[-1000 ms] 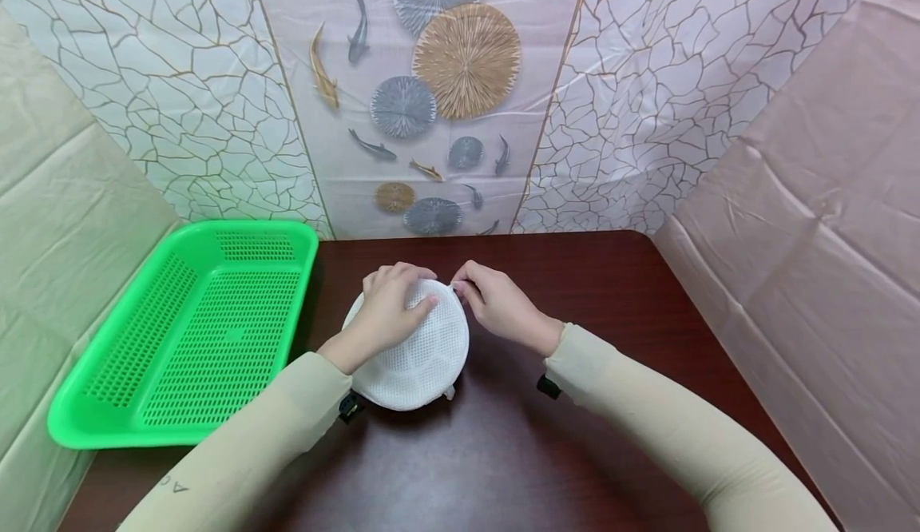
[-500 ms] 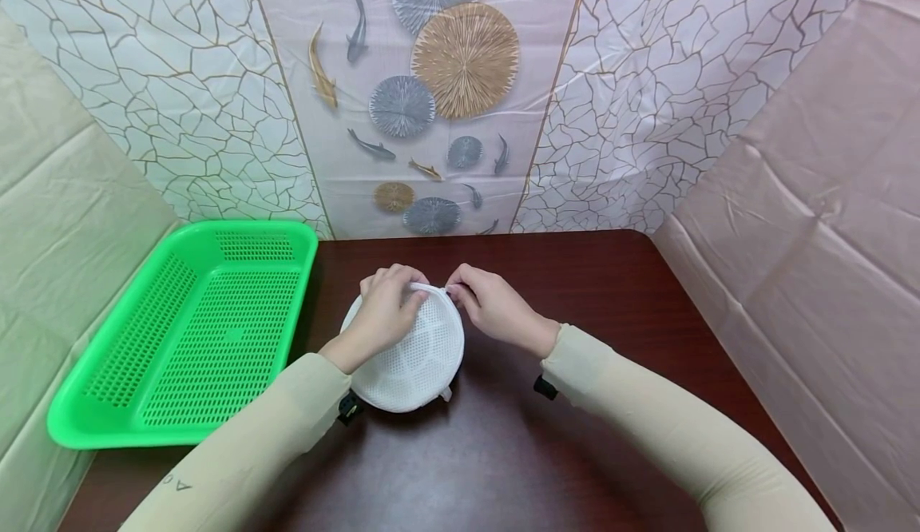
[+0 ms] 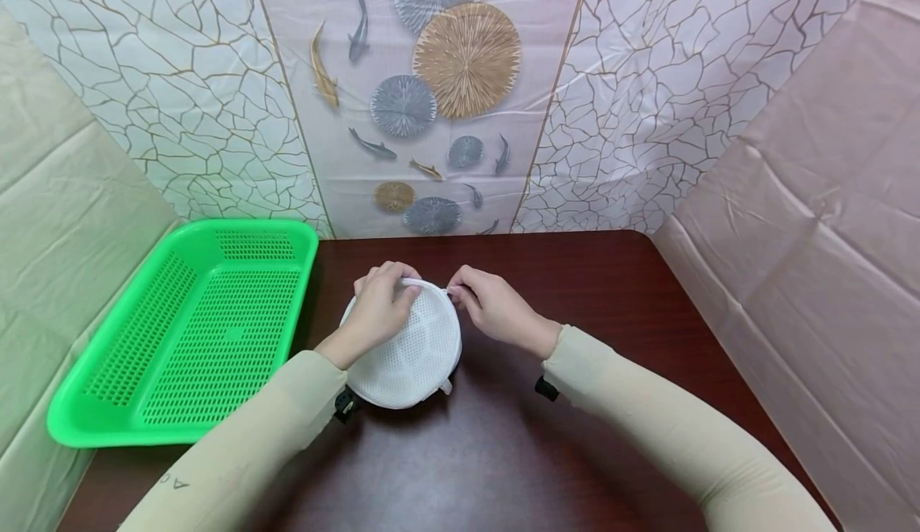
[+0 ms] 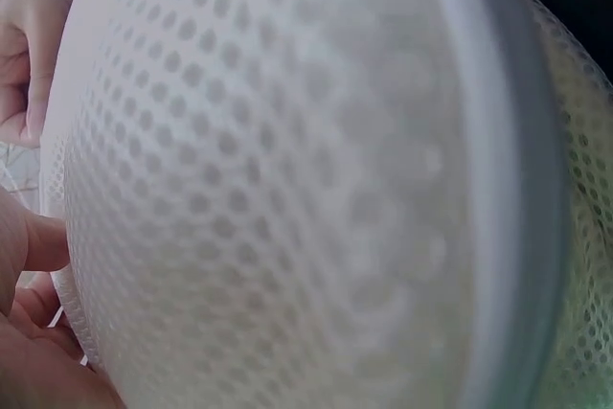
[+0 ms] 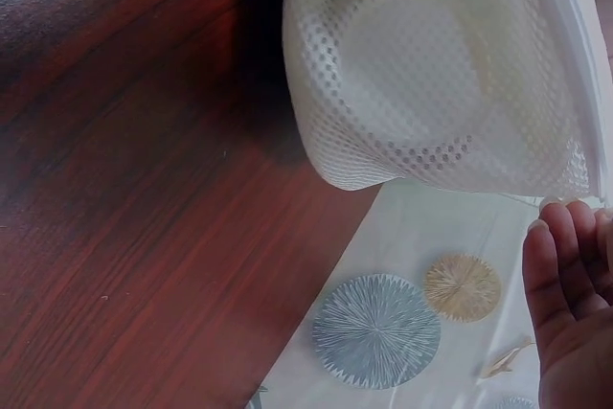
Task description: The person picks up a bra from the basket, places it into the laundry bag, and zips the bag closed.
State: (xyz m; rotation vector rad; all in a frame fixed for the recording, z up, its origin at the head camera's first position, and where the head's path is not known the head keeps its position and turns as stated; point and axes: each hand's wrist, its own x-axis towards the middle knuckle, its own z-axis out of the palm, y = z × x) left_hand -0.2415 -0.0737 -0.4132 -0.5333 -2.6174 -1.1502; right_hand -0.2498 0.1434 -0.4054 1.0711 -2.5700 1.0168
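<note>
A white mesh laundry bag (image 3: 410, 356) with a round top and a piped rim stands on the table in the head view. My left hand (image 3: 377, 304) grips its far-left rim, thumb on the mesh top and fingers over the edge. At the far-right rim, my right hand (image 3: 489, 300) pinches a small piece at the edge; the fingers hide what it is. Close up in the left wrist view, the mesh top (image 4: 239, 141) fills most of the picture. In the right wrist view, the bag's side (image 5: 412, 74) shows a pale round shape through the mesh.
A green plastic basket (image 3: 305, 276) with slotted walls stands on the left of the dark wooden table (image 3: 575, 276). A patterned cloth backdrop (image 3: 431, 156) rises behind the table. Pale cloth walls (image 3: 805, 220) flank both sides.
My left hand has shifted slightly left, its thumb drawing back to the rim and gripping it. The bag has moved a little left, and my right hand has followed slightly.
</note>
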